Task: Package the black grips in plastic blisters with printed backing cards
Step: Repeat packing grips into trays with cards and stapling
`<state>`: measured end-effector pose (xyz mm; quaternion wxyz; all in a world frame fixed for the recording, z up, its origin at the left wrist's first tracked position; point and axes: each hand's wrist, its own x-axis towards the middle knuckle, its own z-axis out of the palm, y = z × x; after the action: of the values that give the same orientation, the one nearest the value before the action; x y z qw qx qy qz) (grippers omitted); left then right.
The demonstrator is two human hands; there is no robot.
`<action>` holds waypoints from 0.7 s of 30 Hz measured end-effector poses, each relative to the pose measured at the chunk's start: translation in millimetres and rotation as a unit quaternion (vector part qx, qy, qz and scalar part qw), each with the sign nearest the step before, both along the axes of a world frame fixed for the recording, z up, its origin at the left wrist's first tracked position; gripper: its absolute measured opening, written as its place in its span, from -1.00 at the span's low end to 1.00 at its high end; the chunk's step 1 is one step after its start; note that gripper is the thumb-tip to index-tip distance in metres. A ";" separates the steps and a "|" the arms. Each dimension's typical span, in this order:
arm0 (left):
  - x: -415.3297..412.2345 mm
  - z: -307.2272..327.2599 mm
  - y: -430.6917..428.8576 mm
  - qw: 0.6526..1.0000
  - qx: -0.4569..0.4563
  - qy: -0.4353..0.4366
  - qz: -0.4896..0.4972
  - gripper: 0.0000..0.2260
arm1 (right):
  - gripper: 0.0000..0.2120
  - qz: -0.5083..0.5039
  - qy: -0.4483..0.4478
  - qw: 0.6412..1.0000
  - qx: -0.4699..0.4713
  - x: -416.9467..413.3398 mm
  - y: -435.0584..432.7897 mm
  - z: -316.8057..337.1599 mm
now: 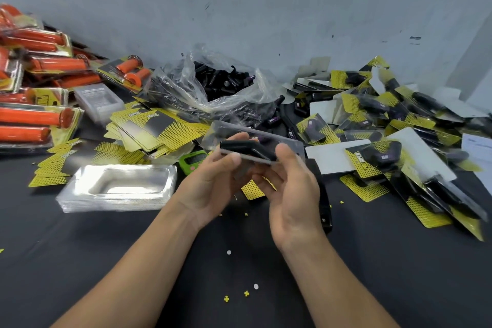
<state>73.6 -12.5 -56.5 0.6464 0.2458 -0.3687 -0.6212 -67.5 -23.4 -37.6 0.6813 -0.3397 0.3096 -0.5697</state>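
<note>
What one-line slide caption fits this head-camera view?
Left hand and right hand hold a black grip and clear blister over the dark table.

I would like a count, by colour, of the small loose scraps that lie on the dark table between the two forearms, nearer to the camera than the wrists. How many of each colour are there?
White round scraps: 2
Yellow cross scraps: 2
Total: 4
</note>
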 end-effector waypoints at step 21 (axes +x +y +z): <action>11.3 -1.1 -3.3 0.967 0.109 0.229 -0.002 -0.53 | -0.78 0.006 0.717 0.647 -0.259 2.9 -5.6 -23.2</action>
<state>84.9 -15.8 -57.7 0.6816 0.1655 -0.1414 -0.6986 -64.6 -29.0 -60.8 0.1345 -0.8068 0.5390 -0.2013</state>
